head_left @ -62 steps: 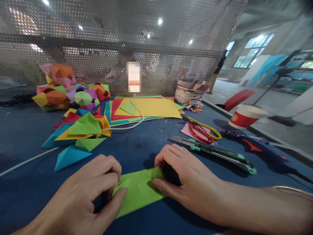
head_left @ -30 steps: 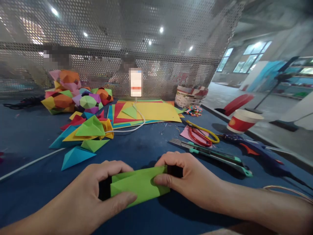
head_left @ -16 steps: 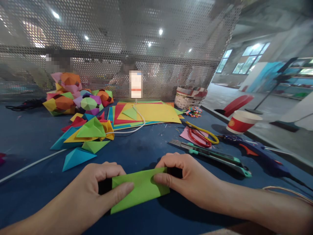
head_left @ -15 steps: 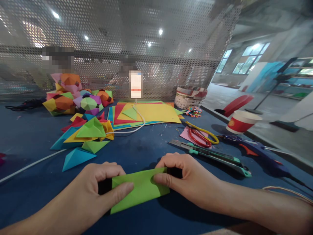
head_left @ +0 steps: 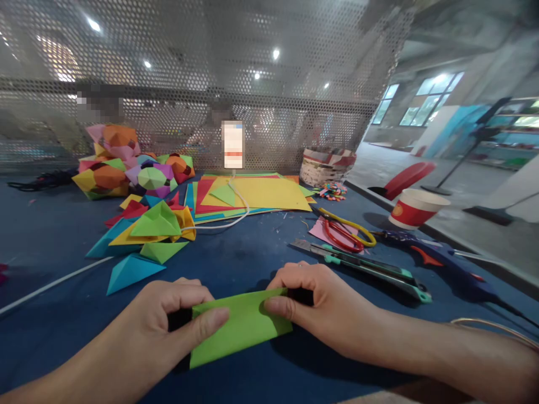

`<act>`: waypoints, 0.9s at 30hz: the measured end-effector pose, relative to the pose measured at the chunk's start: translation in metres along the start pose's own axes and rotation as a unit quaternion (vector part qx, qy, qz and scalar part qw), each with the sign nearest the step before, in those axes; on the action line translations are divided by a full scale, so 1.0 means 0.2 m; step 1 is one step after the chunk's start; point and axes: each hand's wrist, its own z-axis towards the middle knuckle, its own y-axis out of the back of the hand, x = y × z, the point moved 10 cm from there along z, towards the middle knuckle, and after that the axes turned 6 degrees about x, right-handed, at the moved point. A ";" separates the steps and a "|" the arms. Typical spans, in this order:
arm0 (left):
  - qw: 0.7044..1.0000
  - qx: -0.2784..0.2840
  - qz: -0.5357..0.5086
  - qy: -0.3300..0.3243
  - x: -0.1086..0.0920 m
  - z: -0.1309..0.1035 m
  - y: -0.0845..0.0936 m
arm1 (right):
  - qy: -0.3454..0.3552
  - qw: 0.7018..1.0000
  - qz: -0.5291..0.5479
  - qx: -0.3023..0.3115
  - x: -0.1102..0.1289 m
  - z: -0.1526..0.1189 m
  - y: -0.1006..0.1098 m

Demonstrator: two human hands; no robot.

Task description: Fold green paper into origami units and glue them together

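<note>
A folded green paper strip is held between my two hands, just above the blue table, its right end a little farther off than its left. My left hand pinches the left end, thumb on the front face and fingers behind. At the right end, my right hand grips the paper the same way. Beyond my left hand lie folded paper pieces in green, blue, yellow and red.
Paper balls sit at the back left, beside stacked coloured sheets and a phone. To the right are a basket, scissors, a cutter, a glue gun and a paper cup.
</note>
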 end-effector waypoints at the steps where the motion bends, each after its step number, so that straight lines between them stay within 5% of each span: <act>1: 1.000 0.000 0.001 0.002 0.00 0.00 0.00 | 0.002 1.000 -0.002 0.000 0.00 0.00 0.00; 13: 0.999 -0.017 0.034 -0.022 0.00 -0.02 0.01 | 0.008 0.998 -0.056 -0.002 0.02 -0.01 0.00; 20: 0.979 -0.040 0.153 -0.132 -0.08 -0.07 -0.02 | 0.023 0.991 -0.128 0.005 0.04 -0.01 -0.02; 27: 0.959 -0.095 0.213 -0.159 -0.13 -0.09 -0.02 | 0.060 0.984 -0.168 -0.010 0.06 -0.02 -0.05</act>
